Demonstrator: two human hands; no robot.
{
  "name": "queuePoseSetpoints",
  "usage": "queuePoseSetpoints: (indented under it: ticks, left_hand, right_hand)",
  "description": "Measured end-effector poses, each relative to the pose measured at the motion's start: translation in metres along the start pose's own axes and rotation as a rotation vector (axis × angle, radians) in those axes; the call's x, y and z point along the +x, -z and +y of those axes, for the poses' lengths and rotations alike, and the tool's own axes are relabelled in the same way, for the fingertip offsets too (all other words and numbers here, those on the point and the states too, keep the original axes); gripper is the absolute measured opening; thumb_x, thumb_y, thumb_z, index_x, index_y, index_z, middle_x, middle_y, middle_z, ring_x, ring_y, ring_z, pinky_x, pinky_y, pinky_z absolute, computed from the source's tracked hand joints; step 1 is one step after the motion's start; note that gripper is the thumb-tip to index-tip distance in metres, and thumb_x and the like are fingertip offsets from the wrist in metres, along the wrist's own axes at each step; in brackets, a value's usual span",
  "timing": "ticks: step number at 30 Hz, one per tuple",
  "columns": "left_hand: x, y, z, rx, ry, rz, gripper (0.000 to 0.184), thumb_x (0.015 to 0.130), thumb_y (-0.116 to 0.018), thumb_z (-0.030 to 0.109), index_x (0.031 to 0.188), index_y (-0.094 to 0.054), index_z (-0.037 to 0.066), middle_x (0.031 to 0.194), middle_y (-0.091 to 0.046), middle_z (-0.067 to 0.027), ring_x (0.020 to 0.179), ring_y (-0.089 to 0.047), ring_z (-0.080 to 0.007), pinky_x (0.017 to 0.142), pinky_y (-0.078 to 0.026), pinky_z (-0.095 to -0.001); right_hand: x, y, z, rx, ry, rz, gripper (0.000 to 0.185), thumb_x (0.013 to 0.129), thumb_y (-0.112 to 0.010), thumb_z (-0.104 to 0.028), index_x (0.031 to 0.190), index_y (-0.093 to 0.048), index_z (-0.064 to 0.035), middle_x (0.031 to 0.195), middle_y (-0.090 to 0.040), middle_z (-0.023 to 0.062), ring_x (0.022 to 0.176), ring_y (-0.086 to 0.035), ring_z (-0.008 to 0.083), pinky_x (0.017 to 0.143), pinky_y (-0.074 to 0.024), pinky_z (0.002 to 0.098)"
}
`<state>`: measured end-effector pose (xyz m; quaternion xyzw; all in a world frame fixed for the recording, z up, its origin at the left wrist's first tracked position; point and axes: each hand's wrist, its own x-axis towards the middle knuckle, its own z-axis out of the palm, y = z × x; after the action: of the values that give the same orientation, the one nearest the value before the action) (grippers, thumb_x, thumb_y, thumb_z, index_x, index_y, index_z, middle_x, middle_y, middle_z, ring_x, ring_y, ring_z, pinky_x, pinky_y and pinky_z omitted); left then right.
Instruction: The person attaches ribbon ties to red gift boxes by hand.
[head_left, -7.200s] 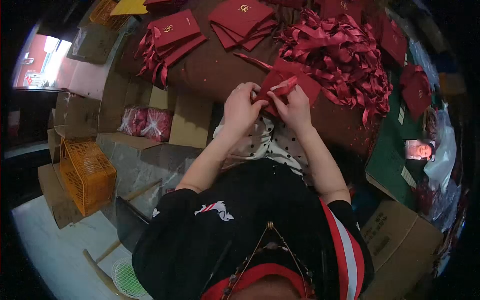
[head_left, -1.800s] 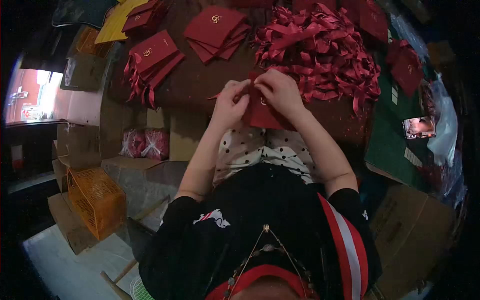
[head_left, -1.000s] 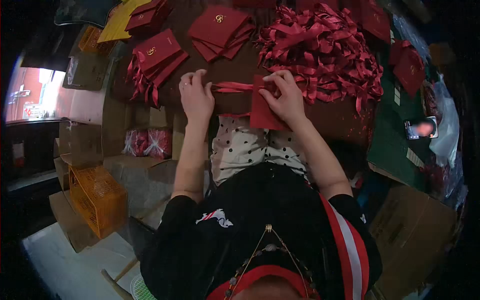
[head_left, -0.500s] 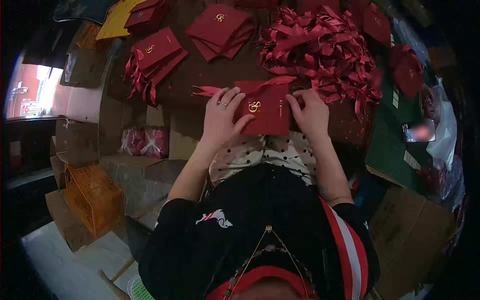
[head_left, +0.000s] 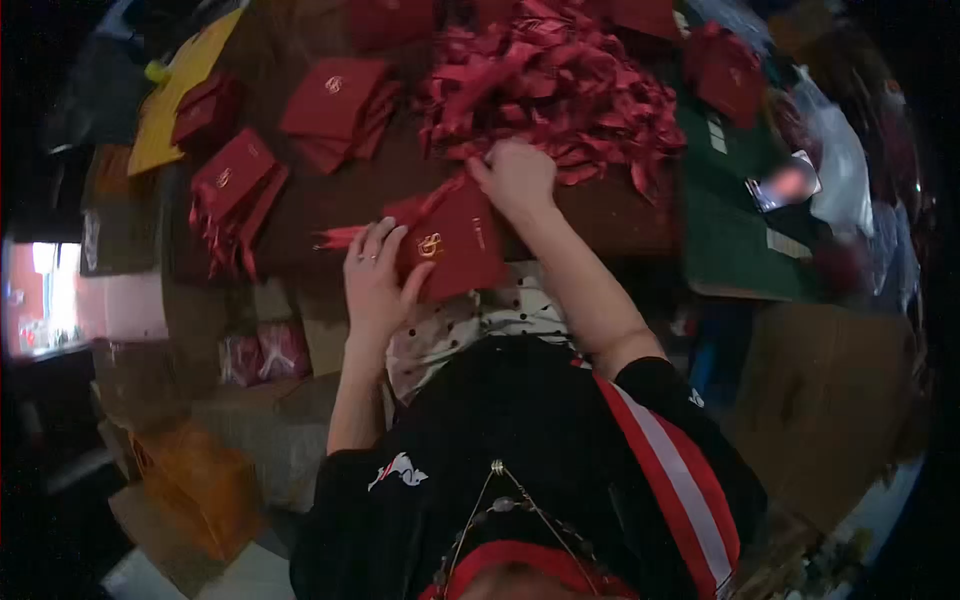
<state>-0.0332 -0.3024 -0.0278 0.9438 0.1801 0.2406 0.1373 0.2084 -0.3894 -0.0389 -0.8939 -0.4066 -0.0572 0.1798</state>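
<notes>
A flat dark-red packet with gold lettering (head_left: 465, 245) lies at the table's front edge, slightly tilted. My left hand (head_left: 375, 275) holds its left side, the thumb resting on the face and the ringed fingers by the upper corner. Along the packet's upper edge runs a red ribbon (head_left: 440, 200), whose loose ends stick out to the left. My right hand (head_left: 518, 180) is closed at the ribbon's right end, just in front of a big heap of red ribbons (head_left: 560, 90). Its fingertips are partly hidden and blurred.
Stacks of similar red packets (head_left: 335, 105) lie at the back left, one stack (head_left: 235, 185) with ribbons hanging off it. On the right, a phone (head_left: 785, 185) rests on a green surface (head_left: 730, 240) beside a clear plastic bag (head_left: 840, 165). An orange crate (head_left: 195, 490) and cardboard boxes stand at lower left.
My right hand has left the packet's right edge and moved up to the ribbon near the heap. My left hand stays on the packet, which has tilted. The whole view has shifted.
</notes>
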Motion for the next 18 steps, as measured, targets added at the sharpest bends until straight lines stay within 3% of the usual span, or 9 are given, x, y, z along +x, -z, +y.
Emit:
queuePoseSetpoints:
  ticks: [1,3,6,8,9,10,12,13,18]
  left_hand:
    - [0.001,0.001,0.003,0.012,-0.008,-0.005,0.055,0.080,-0.080,0.031,0.124,-0.062,0.004,0.130,-0.058,-0.0155,0.122,-0.052,-0.0404,0.104,-0.043,-0.0511]
    - [0.000,0.001,0.001,0.029,-0.022,-0.010,0.055,0.080,-0.080,0.032,0.124,-0.061,0.004,0.130,-0.058,-0.0161,0.121,-0.052,-0.0403,0.104,-0.043,-0.0513]
    - [0.002,0.001,0.001,0.065,-0.035,-0.011,0.056,0.081,-0.080,0.032,0.124,-0.061,0.003,0.129,-0.058,-0.0164,0.121,-0.053,-0.0399,0.105,-0.042,-0.0507]
    - [0.004,0.001,0.003,0.048,-0.010,-0.029,0.056,0.081,-0.079,0.031,0.126,-0.061,0.002,0.131,-0.058,-0.0166,0.122,-0.052,-0.0396,0.105,-0.042,-0.0501]
    - [0.006,-0.001,0.005,0.064,-0.004,-0.027,0.056,0.081,-0.079,0.031,0.126,-0.061,0.002,0.132,-0.057,-0.0164,0.123,-0.052,-0.0393,0.105,-0.042,-0.0499]
    - [0.008,-0.002,0.006,0.083,0.002,-0.028,0.057,0.081,-0.079,0.031,0.126,-0.062,0.002,0.133,-0.057,-0.0162,0.123,-0.052,-0.0389,0.105,-0.042,-0.0496]
    - [0.017,-0.007,0.008,0.104,0.003,-0.048,0.056,0.082,-0.078,0.032,0.127,-0.062,0.002,0.134,-0.058,-0.0157,0.124,-0.052,-0.0380,0.105,-0.042,-0.0490]
    - [0.023,-0.009,0.008,0.091,0.010,-0.065,0.056,0.082,-0.078,0.032,0.127,-0.062,0.002,0.134,-0.058,-0.0156,0.124,-0.052,-0.0379,0.106,-0.042,-0.0488]
    - [0.049,-0.023,0.006,0.061,-0.027,-0.039,0.055,0.083,-0.077,0.033,0.127,-0.063,0.002,0.135,-0.059,-0.0146,0.124,-0.052,-0.0379,0.105,-0.043,-0.0492]
  right_hand:
    - [0.002,0.004,-0.002,0.025,-0.057,-0.089,0.036,0.089,-0.069,-0.037,0.079,-0.069,-0.0030,0.084,-0.066,0.0137,0.066,-0.069,0.0278,0.057,-0.0550,0.0395]
    - [-0.003,-0.003,-0.001,0.113,-0.005,0.032,0.028,0.088,-0.070,-0.030,0.085,-0.068,-0.0027,0.086,-0.065,0.0127,0.069,-0.068,0.0266,0.058,-0.0545,0.0399]
    - [-0.015,0.018,-0.005,0.504,0.116,0.271,0.019,0.089,-0.070,-0.024,0.096,-0.065,-0.0057,0.089,-0.064,0.0098,0.066,-0.066,0.0214,0.061,-0.0531,0.0377]
    - [-0.019,0.033,-0.010,0.987,-0.016,0.102,0.022,0.090,-0.072,-0.025,0.101,-0.066,-0.0062,0.089,-0.067,0.0086,0.065,-0.064,0.0164,0.059,-0.0513,0.0363]
    - [-0.020,0.028,-0.007,1.231,-0.106,-0.053,0.021,0.094,-0.070,-0.023,0.103,-0.067,-0.0046,0.092,-0.071,0.0064,0.067,-0.064,0.0113,0.057,-0.0507,0.0304]
    - [-0.022,0.036,-0.008,1.230,-0.114,-0.050,0.021,0.094,-0.070,-0.023,0.103,-0.067,-0.0046,0.092,-0.071,0.0064,0.067,-0.064,0.0113,0.057,-0.0507,0.0304]
    - [-0.023,0.065,-0.015,1.741,-0.131,-0.282,0.019,0.098,-0.066,-0.020,0.104,-0.066,-0.0024,0.093,-0.072,0.0047,0.071,-0.066,0.0091,0.055,-0.0510,0.0249]
    - [-0.024,0.070,-0.017,1.808,-0.170,-0.351,0.020,0.101,-0.064,-0.019,0.108,-0.066,-0.0002,0.097,-0.073,0.0054,0.074,-0.067,0.0084,0.055,-0.0516,0.0213]
    - [-0.028,0.071,-0.017,1.787,-0.207,-0.291,0.024,0.100,-0.064,-0.016,0.120,-0.064,-0.0020,0.100,-0.071,0.0046,0.077,-0.066,0.0077,0.059,-0.0500,0.0208]
